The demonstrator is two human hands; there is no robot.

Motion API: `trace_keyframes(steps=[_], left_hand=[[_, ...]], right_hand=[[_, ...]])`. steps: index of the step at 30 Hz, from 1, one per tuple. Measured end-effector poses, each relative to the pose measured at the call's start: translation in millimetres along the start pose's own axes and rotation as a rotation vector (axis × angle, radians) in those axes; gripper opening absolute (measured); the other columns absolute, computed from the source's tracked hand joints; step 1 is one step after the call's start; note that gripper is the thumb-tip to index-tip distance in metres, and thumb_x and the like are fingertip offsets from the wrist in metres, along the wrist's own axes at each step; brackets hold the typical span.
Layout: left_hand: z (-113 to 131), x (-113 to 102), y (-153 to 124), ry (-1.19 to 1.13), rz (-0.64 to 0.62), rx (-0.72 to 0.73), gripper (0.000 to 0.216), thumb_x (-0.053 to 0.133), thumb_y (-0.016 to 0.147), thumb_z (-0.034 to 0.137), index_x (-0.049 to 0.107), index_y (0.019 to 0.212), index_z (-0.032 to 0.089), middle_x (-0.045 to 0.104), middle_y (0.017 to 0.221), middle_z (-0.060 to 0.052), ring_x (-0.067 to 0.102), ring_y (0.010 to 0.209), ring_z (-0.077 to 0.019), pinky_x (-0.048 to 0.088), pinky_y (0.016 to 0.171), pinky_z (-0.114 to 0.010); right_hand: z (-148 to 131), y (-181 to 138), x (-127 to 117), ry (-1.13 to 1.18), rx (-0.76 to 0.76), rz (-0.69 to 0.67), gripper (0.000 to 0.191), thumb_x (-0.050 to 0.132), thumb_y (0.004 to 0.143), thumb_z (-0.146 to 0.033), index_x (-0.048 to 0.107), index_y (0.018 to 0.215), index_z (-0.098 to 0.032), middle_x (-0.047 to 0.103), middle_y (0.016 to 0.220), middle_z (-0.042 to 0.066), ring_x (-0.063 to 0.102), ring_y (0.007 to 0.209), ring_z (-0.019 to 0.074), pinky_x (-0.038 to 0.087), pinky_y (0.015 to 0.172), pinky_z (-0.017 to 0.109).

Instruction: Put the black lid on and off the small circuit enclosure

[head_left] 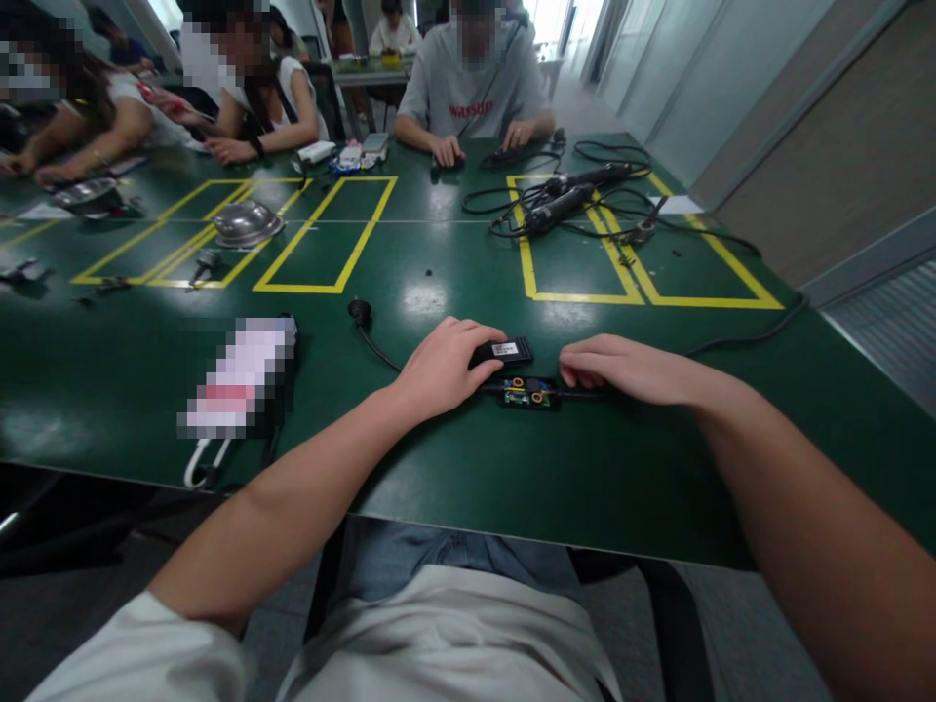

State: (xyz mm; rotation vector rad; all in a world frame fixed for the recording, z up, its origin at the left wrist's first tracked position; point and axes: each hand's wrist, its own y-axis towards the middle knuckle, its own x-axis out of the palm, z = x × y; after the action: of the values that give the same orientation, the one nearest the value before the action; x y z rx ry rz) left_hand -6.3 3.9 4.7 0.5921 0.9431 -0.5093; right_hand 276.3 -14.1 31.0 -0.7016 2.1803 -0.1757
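Note:
My left hand (448,369) is closed on a black plastic cover (521,349) with a white label, just above the green table. Right below that cover lies the open half of a small black power adapter (529,393), its circuit board with two copper-coloured ring coils exposed. A black cable (581,395) leaves the adapter on the right and passes under my right hand (621,366). The fingers of that hand are curled together beside the adapter's right end; what they hold, if anything, is hidden. Left of my left hand, a black plug (360,312) lies on its cord.
A phone (241,375) lies at the left with a white loop below it. Black corded tools (560,207) and tangled cables lie at the back right. A metal bowl-shaped part (247,224) sits among yellow tape outlines (299,290). Several people sit around the table (439,468).

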Motion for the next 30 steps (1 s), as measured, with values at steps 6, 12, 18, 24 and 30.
trace_keyframes(steps=[6, 12, 18, 24, 30], left_hand=[[14, -5, -9, -0.076, 0.027, 0.227, 0.037, 0.066, 0.111, 0.039, 0.078, 0.143, 0.024, 0.078, 0.131, -0.012, 0.068, 0.121, -0.0290, 0.053, 0.112, -0.048], [16, 0, -9, -0.009, -0.165, 0.260, 0.034, 0.068, 0.111, 0.033, 0.081, 0.140, 0.024, 0.078, 0.130, -0.012, 0.068, 0.119, -0.0291, 0.054, 0.110, -0.047], [18, 1, -7, -0.140, -0.160, 0.188, 0.031, 0.070, 0.110, 0.032, 0.079, 0.138, 0.024, 0.081, 0.130, -0.011, 0.072, 0.120, -0.0276, 0.055, 0.112, -0.047], [8, 9, -1, -0.219, 0.007, -0.089, 0.032, 0.070, 0.108, 0.028, 0.070, 0.139, 0.022, 0.083, 0.128, -0.009, 0.077, 0.118, -0.0268, 0.060, 0.108, -0.045], [6, 6, -2, 0.077, 0.064, -0.067, 0.019, 0.068, 0.108, 0.031, 0.076, 0.121, 0.020, 0.077, 0.125, -0.012, 0.069, 0.118, -0.0305, 0.058, 0.107, -0.049]], right_hand=[[0, 2, 3, 0.017, 0.006, 0.066, 0.046, 0.043, 0.097, -0.059, 0.060, 0.071, -0.026, 0.060, 0.074, 0.005, 0.055, 0.075, 0.0243, 0.044, 0.076, 0.039], [-4, 1, 2, -0.033, 0.003, 0.039, 0.044, 0.045, 0.096, -0.059, 0.063, 0.072, -0.026, 0.060, 0.073, 0.004, 0.055, 0.075, 0.0244, 0.041, 0.074, 0.039], [-6, 0, 1, -0.042, 0.030, 0.021, 0.051, 0.048, 0.093, -0.070, 0.062, 0.071, -0.026, 0.061, 0.074, 0.004, 0.055, 0.073, 0.0238, 0.041, 0.075, 0.039], [-5, 0, 2, -0.016, 0.055, 0.010, 0.061, 0.050, 0.089, -0.082, 0.062, 0.071, -0.026, 0.059, 0.071, 0.003, 0.054, 0.072, 0.0234, 0.043, 0.075, 0.040], [-3, -2, -1, -0.070, 0.047, -0.056, 0.068, 0.057, 0.089, -0.090, 0.065, 0.071, -0.024, 0.059, 0.071, 0.002, 0.053, 0.071, 0.0219, 0.041, 0.071, 0.038]])
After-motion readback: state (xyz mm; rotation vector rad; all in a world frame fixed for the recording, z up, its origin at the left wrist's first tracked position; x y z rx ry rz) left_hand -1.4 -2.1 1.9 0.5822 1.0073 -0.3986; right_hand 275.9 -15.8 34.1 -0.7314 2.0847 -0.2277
